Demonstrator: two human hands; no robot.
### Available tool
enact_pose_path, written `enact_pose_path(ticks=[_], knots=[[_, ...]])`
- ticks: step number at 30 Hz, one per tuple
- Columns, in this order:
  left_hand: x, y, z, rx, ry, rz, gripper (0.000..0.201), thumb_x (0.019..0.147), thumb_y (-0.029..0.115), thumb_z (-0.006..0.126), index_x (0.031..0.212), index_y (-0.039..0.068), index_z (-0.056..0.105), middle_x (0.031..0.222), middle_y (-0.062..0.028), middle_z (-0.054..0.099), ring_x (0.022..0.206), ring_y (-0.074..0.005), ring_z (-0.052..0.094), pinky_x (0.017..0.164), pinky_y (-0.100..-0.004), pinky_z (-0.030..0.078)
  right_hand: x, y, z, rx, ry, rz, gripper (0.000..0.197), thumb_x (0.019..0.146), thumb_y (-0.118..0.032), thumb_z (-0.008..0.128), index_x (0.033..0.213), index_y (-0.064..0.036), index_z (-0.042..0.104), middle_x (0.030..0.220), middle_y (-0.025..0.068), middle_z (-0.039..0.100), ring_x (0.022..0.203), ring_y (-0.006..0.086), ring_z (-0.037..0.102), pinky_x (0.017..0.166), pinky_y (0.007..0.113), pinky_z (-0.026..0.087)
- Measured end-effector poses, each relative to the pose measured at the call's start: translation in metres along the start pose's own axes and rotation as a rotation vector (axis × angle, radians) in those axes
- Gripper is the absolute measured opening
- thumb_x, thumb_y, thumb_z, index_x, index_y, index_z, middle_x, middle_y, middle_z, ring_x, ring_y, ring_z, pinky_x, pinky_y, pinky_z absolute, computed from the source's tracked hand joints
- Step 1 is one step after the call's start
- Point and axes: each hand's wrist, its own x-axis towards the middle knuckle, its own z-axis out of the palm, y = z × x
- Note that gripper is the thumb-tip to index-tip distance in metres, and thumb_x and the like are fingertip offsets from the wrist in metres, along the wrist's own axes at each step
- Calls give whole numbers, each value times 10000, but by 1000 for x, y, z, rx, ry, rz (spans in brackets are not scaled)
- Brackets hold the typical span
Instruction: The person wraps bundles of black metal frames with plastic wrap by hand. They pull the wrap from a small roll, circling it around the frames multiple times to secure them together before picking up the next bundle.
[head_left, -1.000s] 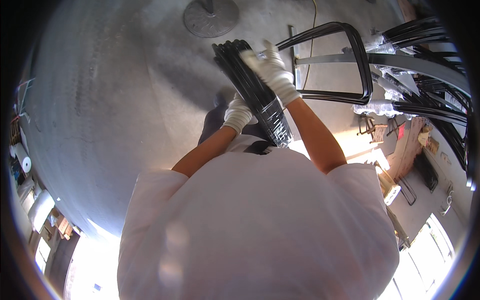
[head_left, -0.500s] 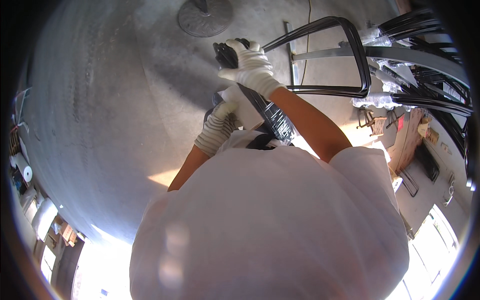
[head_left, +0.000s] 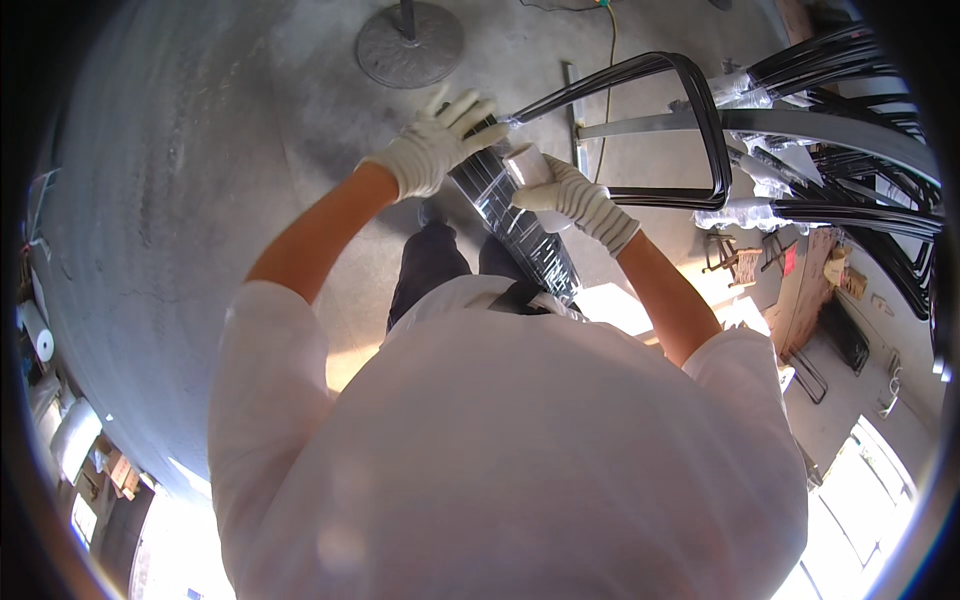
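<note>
A bundle of black bent metal tubes (head_left: 721,150) has ends that run down toward my body, shiny in clear stretch film (head_left: 545,262). My right hand (head_left: 590,205), in a striped white knit glove, is closed round a white roll of stretch film (head_left: 528,166) on the right side of the bundle. My left hand (head_left: 428,148), gloved the same way, has its fingers stretched and spread at the bundle's upper left edge. Its fingertips reach the black tubes there; whether the palm presses on them is hidden.
More black tubes (head_left: 850,210), partly film-wrapped, are stacked at the right along a grey metal bar (head_left: 800,122). A round dark base with a post (head_left: 410,45) stands on the concrete floor ahead. Small wooden stools (head_left: 745,265) are at the right, white rolls (head_left: 40,335) at the far left.
The film roll has passed from my left hand to my right and from the bundle's left side to its right. My left hand has moved up to the bundle's far end and spread its fingers.
</note>
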Motion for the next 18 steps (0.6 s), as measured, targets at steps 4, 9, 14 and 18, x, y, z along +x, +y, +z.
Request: enact_pose_path(ticks=[4, 9, 14, 18], knots=[[24, -13, 7, 54, -118, 208, 678, 636, 207, 667, 1234, 139, 356, 1277, -49, 389, 1237, -224, 312, 1057, -471, 48, -5, -6, -11, 32, -48, -67, 959, 467, -231, 802, 1259, 44, 338, 1087, 128, 555, 995, 204, 532, 841, 277, 435], [19, -17, 12, -71, -85, 255, 691, 537, 104, 632, 1182, 49, 391, 1086, -93, 439, 1084, -226, 409, 1058, -399, 153, 1, -36, -34, -271, 46, -153, 832, 367, -171, 835, 1112, -41, 488, 940, 94, 597, 870, 199, 572, 749, 316, 472], [9, -17, 33, -203, 54, 266, 686, 546, 69, 621, 1193, 59, 394, 1154, -91, 427, 1136, -235, 380, 1054, -396, 161, 72, -33, -2, 576, 231, 651, 356, 705, -120, 645, 1033, -64, 518, 902, 84, 610, 813, 224, 573, 676, 329, 480], [0, -8, 45, -305, 332, -41, 635, 591, 103, 639, 1188, 112, 424, 1129, -82, 490, 1124, -246, 411, 1033, -417, 206, 158, 103, 34, -263, -205, -707, 259, 806, -90, 505, 1055, -29, 535, 984, 78, 589, 893, 162, 537, 758, 287, 443]])
